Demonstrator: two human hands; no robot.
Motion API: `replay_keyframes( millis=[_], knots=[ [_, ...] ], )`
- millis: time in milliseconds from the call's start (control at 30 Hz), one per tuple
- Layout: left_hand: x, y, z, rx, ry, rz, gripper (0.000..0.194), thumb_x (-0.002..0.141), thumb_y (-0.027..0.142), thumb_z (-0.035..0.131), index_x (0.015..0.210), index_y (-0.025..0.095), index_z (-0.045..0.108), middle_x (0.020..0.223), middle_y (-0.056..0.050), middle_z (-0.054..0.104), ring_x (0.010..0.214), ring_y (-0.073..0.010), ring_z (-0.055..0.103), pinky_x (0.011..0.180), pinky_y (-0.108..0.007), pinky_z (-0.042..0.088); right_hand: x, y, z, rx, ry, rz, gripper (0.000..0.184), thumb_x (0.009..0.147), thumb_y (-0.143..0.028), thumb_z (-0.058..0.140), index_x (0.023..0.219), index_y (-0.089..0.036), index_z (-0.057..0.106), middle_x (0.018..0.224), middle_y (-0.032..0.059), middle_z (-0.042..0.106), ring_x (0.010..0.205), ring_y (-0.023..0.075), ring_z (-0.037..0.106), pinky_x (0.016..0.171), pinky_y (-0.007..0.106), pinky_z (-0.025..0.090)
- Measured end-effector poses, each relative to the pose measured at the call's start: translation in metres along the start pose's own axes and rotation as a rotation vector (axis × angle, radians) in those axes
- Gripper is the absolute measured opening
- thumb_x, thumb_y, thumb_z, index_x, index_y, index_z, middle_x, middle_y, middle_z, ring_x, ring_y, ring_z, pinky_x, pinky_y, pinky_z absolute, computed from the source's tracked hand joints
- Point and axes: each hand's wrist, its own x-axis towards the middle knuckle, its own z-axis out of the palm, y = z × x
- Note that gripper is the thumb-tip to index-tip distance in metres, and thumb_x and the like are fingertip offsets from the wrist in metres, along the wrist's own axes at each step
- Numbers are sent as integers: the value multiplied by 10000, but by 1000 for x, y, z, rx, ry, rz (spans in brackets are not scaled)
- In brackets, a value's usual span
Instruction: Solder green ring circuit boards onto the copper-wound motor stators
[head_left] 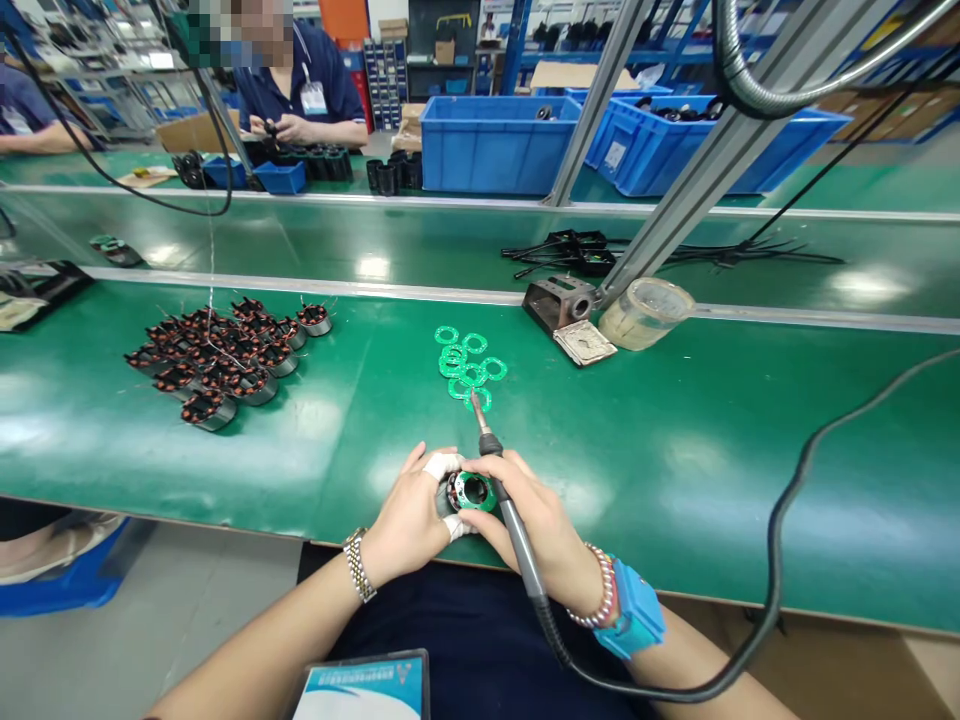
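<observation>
While the left hand [409, 522] pinched a small coil [471, 491] above the counter [675, 500] near its front edge, its grip pressed firmly together on the part. The right hand [529, 515] touched the coil too, its grip closed around a soldering iron [516, 530], tip aimed at loose green rings [463, 365]. More wound coils [225, 365] lay piled well left — apart from both hands.

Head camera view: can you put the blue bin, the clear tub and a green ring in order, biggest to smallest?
1. Blue bin
2. Clear tub
3. Green ring
</observation>
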Motion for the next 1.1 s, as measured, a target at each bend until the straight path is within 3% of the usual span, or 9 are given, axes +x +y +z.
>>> replay_keyframes(
  millis=[167, 533, 700, 867, 1100],
  knots=[
    [0, -1, 1, 14, 0, 10, 479, 647, 146, 607, 1097, 196, 450, 1101, -90, 626, 1099, -234, 548, 1079, -517, 191, -1, 2, 4, -5, 54, -9, 313, 818, -178, 553, 1111, -197, 441, 961, 77, 557, 879, 196, 558, 751, 325, 513],
    [-1, -3, 3, 40, 9, 36, 518, 658, 176, 630, 1140, 206, 443, 1130, -86, 620, 1099, -231, 553, 1083, -512, 200, 3, 6, -1, -4, 42, -105, 333, 828, -239, 570, 1132, -204, 439, 1052, 96, 598, 970, 203, 575, 810, 330, 522],
    [-4, -3, 1, 3, 48, 37, 714, 574, 342, 753, 1198, 201, 437, 1178, -107, 599, 1104, -269, 549, 1076, -534, 217, -21, 6, -16, -108, 175, 9, 251, 836, -183, 542, 1067, -215, 451, 1081, 102, 626, 1023, 205, 584, 872, 350, 502],
    [-6, -6, 4, -79, 126, 50, 432, 690, 312, 679, 1087, 208, 543, 1053, -62, 677, 966, -213, 634, 1066, -480, 290, -40, -1, -13, -115, 200, 67, 214, 839, -126, 479, 1031, -218, 458, 1006, 85, 668, 988, 195, 615, 850, 336, 520],
    [-7, -7, 5, -101, 102, -30, 434, 672, 316, 702, 1074, 208, 576, 1048, -50, 683, 1053, -249, 591, 1048, -477, 332, -41, -2, 0, -125, 150, 33, 262, 821, -87, 461, 1057, -200, 471, 1082, 125, 628, 1023, 221, 603, 855, 365, 525]
  ],
)
